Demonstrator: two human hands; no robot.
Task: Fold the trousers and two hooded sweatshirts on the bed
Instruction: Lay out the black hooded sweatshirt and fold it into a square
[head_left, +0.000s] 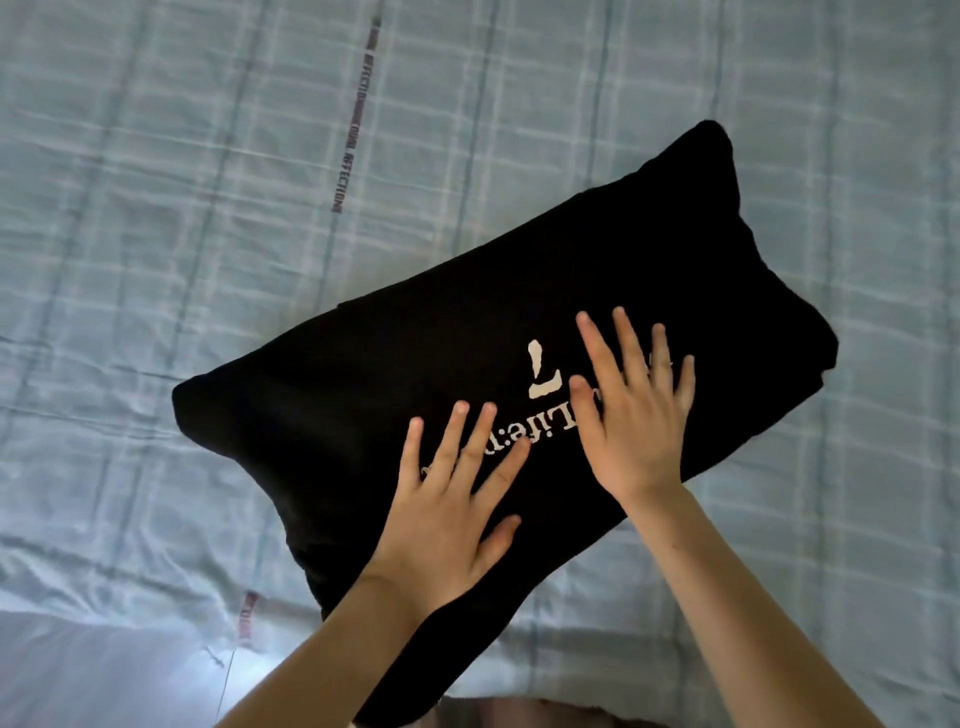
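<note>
With left hand (447, 519) and right hand (634, 431) resting flat at lower centre, fingers (631, 348) straight, released, grasping nothing: pressing folded black sweatshirt (363, 395) lying diagonally mid-frame on the bed (156, 260). Likely best: smoothing outward from print (540, 374) toward edges, keeping pressure even, avoiding shifting top layer.

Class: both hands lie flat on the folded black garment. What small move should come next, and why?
Probably sweep both palms outward to press it flat. The left hand and right hand rest open and spread on the black garment, already folded into a bundle on the bed sheet, yet its edges look uneven.
</note>
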